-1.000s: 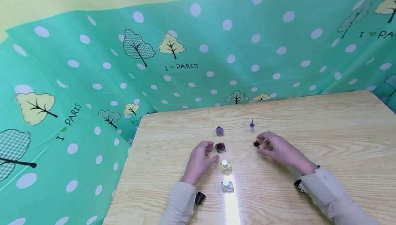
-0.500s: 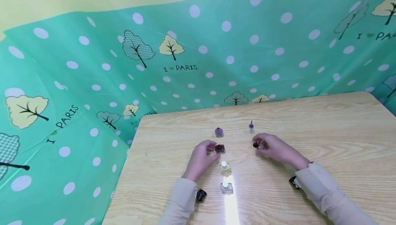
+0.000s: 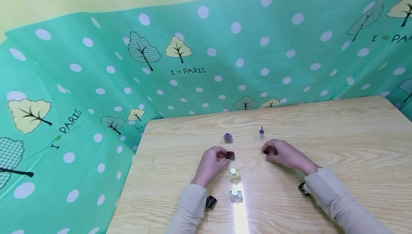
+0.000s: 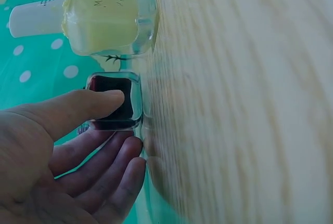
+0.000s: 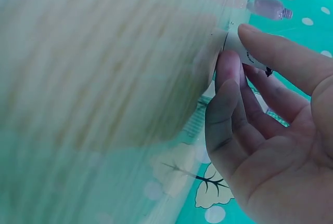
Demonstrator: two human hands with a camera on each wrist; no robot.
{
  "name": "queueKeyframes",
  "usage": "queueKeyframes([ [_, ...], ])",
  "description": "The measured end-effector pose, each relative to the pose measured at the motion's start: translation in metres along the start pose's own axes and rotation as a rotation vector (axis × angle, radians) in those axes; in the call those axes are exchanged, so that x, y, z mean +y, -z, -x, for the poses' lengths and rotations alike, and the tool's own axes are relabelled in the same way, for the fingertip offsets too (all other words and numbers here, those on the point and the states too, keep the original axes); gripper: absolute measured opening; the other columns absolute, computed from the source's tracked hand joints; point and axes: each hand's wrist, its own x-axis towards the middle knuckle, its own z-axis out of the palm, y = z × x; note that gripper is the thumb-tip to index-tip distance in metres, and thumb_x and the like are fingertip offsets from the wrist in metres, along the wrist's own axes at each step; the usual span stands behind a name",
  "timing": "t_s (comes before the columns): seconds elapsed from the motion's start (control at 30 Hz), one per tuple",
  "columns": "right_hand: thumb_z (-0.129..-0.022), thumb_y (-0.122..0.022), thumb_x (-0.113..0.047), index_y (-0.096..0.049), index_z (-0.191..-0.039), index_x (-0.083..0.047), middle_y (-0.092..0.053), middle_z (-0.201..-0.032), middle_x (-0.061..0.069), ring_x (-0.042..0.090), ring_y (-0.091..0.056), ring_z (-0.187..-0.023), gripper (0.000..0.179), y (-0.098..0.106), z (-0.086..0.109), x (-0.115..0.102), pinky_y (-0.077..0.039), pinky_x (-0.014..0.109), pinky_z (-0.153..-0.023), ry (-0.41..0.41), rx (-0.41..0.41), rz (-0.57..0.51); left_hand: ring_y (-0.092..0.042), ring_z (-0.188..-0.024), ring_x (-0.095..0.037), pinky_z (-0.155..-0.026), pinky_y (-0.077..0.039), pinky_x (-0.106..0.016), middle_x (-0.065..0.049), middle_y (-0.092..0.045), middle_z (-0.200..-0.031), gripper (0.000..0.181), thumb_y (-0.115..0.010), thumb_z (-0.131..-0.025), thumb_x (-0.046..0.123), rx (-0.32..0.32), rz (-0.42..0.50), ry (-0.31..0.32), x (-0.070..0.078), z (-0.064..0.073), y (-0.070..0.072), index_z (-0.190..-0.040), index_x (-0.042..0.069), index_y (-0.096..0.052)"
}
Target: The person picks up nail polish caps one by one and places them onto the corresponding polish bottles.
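My left hand (image 3: 210, 165) grips an uncapped dark red nail polish bottle (image 4: 123, 110) on the wooden table, with the thumb pressed on its near face and fingers at the far side. To the right, my right hand (image 3: 285, 154) pinches a white nail polish cap (image 5: 237, 51) between thumb and fingers at the tabletop. The cap's dark red brush end (image 3: 266, 151) points up, partly covered by the fingers. An open purple nail polish bottle (image 3: 228, 138) stands behind the red one. Its brush cap (image 3: 261, 133) stands brush up, beyond my right hand.
In front of the red bottle stand a pale yellow nail polish bottle (image 3: 234, 175) and a clear one (image 3: 236, 196), both with white caps on. A green patterned cloth (image 3: 206, 58) hangs behind and left of the wooden table (image 3: 338, 137).
My left thumb and fingers have closed in on the red bottle, which has turned slightly. My right fingers have drawn together around the cap. The other bottles stay put.
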Motion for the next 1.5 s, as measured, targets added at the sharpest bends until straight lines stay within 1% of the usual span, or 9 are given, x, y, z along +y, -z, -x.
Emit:
queueKeyframes([
  [0.17,-0.086,-0.073,-0.003,-0.069,-0.104,-0.002,-0.064,-0.092,0.003,0.013,-0.055,-0.078,0.018,-0.001,0.000,-0.002,-0.049,0.024,-0.066,-0.005,-0.002,0.019,-0.064,-0.083,-0.013,-0.074,-0.054,-0.024,0.000,-0.070,-0.093,0.025,-0.080,-0.082,0.016,0.018,-0.002,-0.003,-0.002,0.000,0.000,-0.104,0.009,-0.072],
  [0.3,-0.086,-0.074,-0.005,-0.069,-0.104,-0.002,-0.065,-0.093,0.003,0.013,-0.056,-0.078,0.019,-0.001,0.001,-0.004,-0.050,0.024,-0.066,-0.003,0.005,0.028,-0.064,-0.080,-0.011,-0.072,-0.055,-0.022,0.001,-0.070,-0.091,0.023,-0.082,-0.080,0.015,0.040,0.023,-0.013,-0.003,0.002,0.001,-0.100,0.009,-0.072],
  [0.43,-0.085,-0.076,-0.008,-0.070,-0.103,-0.003,-0.066,-0.091,0.002,0.012,-0.057,-0.078,0.019,0.001,0.002,-0.007,-0.051,0.023,-0.066,0.004,0.013,0.028,-0.064,-0.080,-0.012,-0.073,-0.055,-0.021,0.001,-0.070,-0.092,0.024,-0.083,-0.079,0.016,0.067,0.040,-0.021,-0.002,0.005,0.004,-0.099,0.010,-0.072],
  [0.63,-0.086,-0.075,-0.009,-0.070,-0.100,-0.004,-0.066,-0.087,-0.001,0.012,-0.059,-0.078,0.016,0.003,0.003,-0.011,-0.053,0.023,-0.066,0.019,0.024,0.031,-0.066,-0.087,-0.016,-0.079,-0.056,-0.026,0.001,-0.071,-0.097,0.028,-0.084,-0.079,0.021,0.114,0.039,-0.029,0.006,0.012,0.010,-0.102,0.010,-0.072],
  [0.9,-0.088,-0.073,-0.011,-0.070,-0.105,-0.001,-0.069,-0.088,0.000,0.011,-0.061,-0.075,0.020,0.006,0.010,-0.023,-0.054,0.023,-0.062,0.040,0.065,0.030,-0.067,-0.087,-0.018,-0.080,-0.058,-0.030,0.001,-0.072,-0.097,0.023,-0.083,-0.078,0.014,0.179,0.062,-0.121,0.016,0.020,0.015,-0.096,0.010,-0.071],
  [1.07,-0.088,-0.074,-0.015,-0.072,-0.106,-0.004,-0.070,-0.093,-0.001,0.010,-0.058,-0.074,0.021,0.009,0.015,-0.033,-0.050,0.023,-0.059,0.055,0.105,0.057,-0.069,-0.088,-0.018,-0.084,-0.059,-0.034,-0.001,-0.073,-0.096,0.022,-0.082,-0.077,0.011,0.195,0.086,-0.152,0.023,0.023,0.018,-0.095,0.010,-0.070],
  [1.27,-0.086,-0.077,-0.022,-0.074,-0.106,-0.005,-0.072,-0.096,0.001,0.009,-0.057,-0.076,0.026,0.012,0.024,-0.039,-0.050,0.023,-0.060,0.089,0.183,0.099,-0.067,-0.086,-0.015,-0.081,-0.059,-0.027,-0.001,-0.072,-0.095,0.021,-0.081,-0.078,0.010,0.216,0.090,-0.196,0.028,0.026,0.020,-0.096,0.009,-0.069],
  [1.33,-0.086,-0.077,-0.023,-0.075,-0.105,-0.007,-0.072,-0.095,0.000,0.008,-0.057,-0.076,0.025,0.014,0.026,-0.041,-0.050,0.022,-0.061,0.105,0.210,0.125,-0.066,-0.085,-0.013,-0.080,-0.058,-0.025,0.000,-0.072,-0.093,0.021,-0.081,-0.078,0.011,0.231,0.080,-0.216,0.029,0.027,0.020,-0.095,0.010,-0.069],
  [1.5,-0.087,-0.076,-0.022,-0.078,-0.096,-0.014,-0.065,-0.086,-0.009,0.005,-0.052,-0.070,0.012,0.016,0.031,-0.047,-0.046,0.021,-0.058,0.148,0.241,0.157,-0.066,-0.084,-0.012,-0.077,-0.058,-0.026,0.001,-0.071,-0.094,0.022,-0.082,-0.079,0.011,0.268,0.067,-0.269,0.032,0.030,0.021,-0.098,0.010,-0.072],
])
